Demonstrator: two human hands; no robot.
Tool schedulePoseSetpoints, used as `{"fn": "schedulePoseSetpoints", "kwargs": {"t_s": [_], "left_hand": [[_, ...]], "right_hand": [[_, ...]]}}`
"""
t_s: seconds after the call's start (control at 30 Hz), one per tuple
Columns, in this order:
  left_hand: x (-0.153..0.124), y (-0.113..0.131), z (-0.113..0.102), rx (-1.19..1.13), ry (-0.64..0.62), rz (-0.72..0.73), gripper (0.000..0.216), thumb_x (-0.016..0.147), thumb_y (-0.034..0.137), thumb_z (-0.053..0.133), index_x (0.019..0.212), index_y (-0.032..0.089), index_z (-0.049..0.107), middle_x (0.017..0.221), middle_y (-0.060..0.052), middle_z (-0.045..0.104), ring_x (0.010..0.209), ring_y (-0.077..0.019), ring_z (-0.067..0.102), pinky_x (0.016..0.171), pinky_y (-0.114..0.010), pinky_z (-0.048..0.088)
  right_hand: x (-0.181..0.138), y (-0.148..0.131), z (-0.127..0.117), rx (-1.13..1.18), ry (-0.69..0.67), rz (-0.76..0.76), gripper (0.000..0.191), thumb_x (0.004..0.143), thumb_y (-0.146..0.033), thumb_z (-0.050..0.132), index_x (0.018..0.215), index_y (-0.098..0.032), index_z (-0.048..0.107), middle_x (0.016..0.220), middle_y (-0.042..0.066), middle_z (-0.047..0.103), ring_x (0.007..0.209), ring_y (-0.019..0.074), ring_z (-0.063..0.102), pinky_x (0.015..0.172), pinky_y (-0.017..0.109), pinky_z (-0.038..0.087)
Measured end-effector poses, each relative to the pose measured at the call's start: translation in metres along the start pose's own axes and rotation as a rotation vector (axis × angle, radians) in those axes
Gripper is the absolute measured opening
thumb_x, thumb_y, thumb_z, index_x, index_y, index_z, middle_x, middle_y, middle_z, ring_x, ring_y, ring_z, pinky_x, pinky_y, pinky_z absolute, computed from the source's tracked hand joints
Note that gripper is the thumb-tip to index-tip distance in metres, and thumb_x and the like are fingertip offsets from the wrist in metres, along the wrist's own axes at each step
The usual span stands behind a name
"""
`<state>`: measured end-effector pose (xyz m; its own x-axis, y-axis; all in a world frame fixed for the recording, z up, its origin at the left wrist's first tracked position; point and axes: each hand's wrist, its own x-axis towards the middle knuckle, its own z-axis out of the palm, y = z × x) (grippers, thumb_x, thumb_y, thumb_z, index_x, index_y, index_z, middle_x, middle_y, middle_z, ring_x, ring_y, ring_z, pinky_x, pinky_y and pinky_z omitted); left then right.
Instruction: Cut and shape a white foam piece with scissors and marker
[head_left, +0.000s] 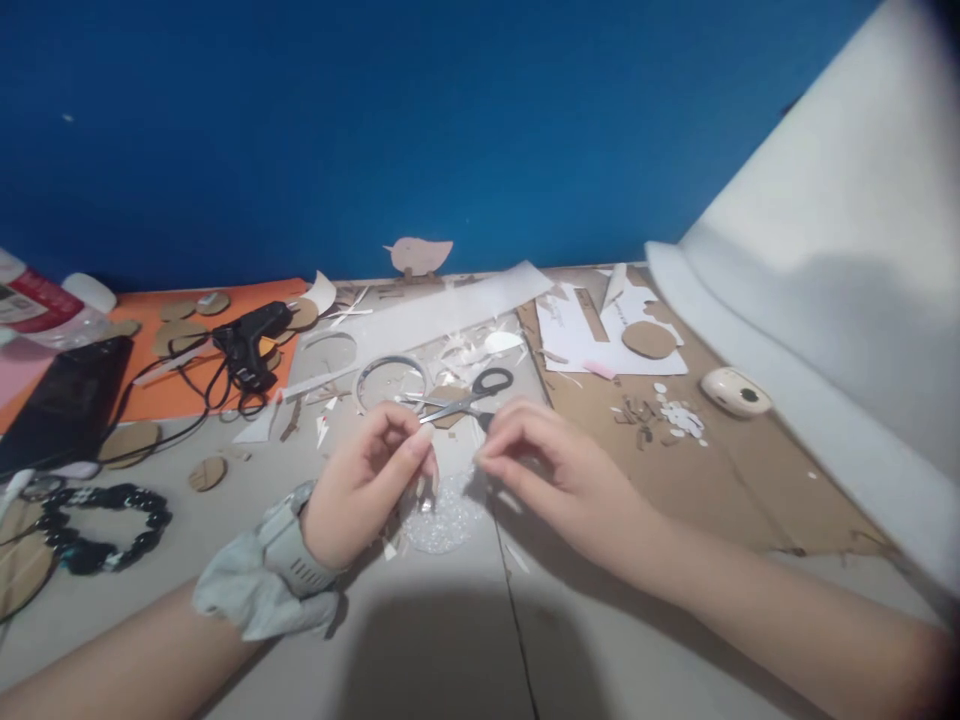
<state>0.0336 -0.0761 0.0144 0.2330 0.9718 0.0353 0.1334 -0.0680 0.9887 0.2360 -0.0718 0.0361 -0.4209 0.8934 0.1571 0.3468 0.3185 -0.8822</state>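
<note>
My left hand (pixel 367 480) and my right hand (pixel 547 470) meet over the middle of the table, both with fingers pinched. Between them they hold a thin clear piece (pixel 457 455), hard to make out, above a glittery white round shape (pixel 446 520) lying on the table. A grey watch and a pale scrunchie (pixel 262 590) sit on my left wrist. Just beyond my fingers lie scissors (pixel 469 400) with black handles, beside a clear tape ring (pixel 390 380).
A black glue gun (pixel 251 345) with its cord rests on orange paper (pixel 180 390) at the left, near cardboard discs, a dark phone (pixel 64 400) and black beads (pixel 97 525). Brown cardboard (pixel 720 470) with white paper scraps lies right, under a large white foam sheet (pixel 825 300).
</note>
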Motion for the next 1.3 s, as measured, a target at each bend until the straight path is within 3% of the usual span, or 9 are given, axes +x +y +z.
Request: {"fn": "schedulePoseSetpoints", "kwargs": {"t_s": [0.1,0.23,0.37,0.87,0.97,1.13,1.3], "left_hand": [[-0.001,0.0,0.002,-0.021,-0.048,-0.034,0.015,0.093,0.032,0.045,0.085,0.02,0.044,0.063,0.005,0.059,0.051,-0.0081,0.054,0.051,-0.02,0.045],[0.0,-0.001,0.005,0.19,-0.152,-0.045,0.013,0.093,0.031,0.044,0.084,0.02,0.045,0.063,0.005,0.055,0.055,-0.0089,0.052,0.054,-0.021,0.042],[0.004,-0.001,0.007,0.386,-0.241,-0.048,0.013,0.09,0.027,0.045,0.079,0.02,0.047,0.064,0.006,0.049,0.056,-0.0086,0.045,0.053,-0.022,0.036],[0.006,-0.005,0.006,0.442,-0.263,-0.033,0.014,0.091,0.028,0.043,0.08,0.02,0.047,0.064,0.007,0.048,0.057,-0.0087,0.043,0.055,-0.022,0.034],[0.005,-0.004,0.006,0.462,-0.26,-0.036,0.016,0.092,0.029,0.042,0.08,0.02,0.047,0.063,0.007,0.047,0.056,-0.0089,0.043,0.055,-0.023,0.034],[0.006,-0.003,0.006,0.432,-0.255,-0.034,0.016,0.092,0.031,0.043,0.082,0.02,0.048,0.064,0.007,0.047,0.056,-0.0081,0.043,0.054,-0.022,0.034],[0.006,-0.004,0.005,0.412,-0.258,-0.04,0.018,0.092,0.032,0.043,0.079,0.02,0.048,0.062,0.007,0.047,0.055,-0.0078,0.043,0.053,-0.021,0.034]], "right_hand": [[0.002,-0.002,0.001,-0.171,-0.234,0.101,0.012,0.087,-0.011,0.053,0.079,-0.02,0.056,0.087,-0.001,0.054,0.083,0.0141,0.054,0.075,0.028,0.04],[0.003,0.002,0.006,-0.26,-0.353,0.176,0.014,0.084,-0.007,0.051,0.079,-0.02,0.054,0.086,-0.002,0.054,0.078,0.0124,0.053,0.071,0.026,0.039],[0.003,0.005,0.008,-0.289,-0.371,0.204,0.016,0.084,-0.005,0.049,0.08,-0.02,0.053,0.086,-0.003,0.054,0.077,0.0116,0.052,0.07,0.025,0.039],[0.001,0.006,0.01,-0.305,-0.368,0.201,0.015,0.085,-0.006,0.049,0.08,-0.021,0.053,0.087,-0.002,0.054,0.081,0.0125,0.052,0.072,0.025,0.038],[0.001,0.006,0.01,-0.32,-0.345,0.179,0.009,0.087,-0.013,0.051,0.088,-0.022,0.052,0.09,-0.002,0.054,0.081,0.0141,0.052,0.071,0.027,0.039],[0.003,0.008,0.01,-0.264,-0.314,0.3,0.013,0.091,-0.033,0.053,0.098,-0.024,0.047,0.081,-0.003,0.055,0.07,0.0146,0.052,0.06,0.026,0.038],[0.002,0.016,0.018,-0.401,-0.295,0.115,0.016,0.087,-0.026,0.06,0.085,-0.02,0.046,0.082,-0.001,0.052,0.071,0.0155,0.049,0.061,0.026,0.036]]}}
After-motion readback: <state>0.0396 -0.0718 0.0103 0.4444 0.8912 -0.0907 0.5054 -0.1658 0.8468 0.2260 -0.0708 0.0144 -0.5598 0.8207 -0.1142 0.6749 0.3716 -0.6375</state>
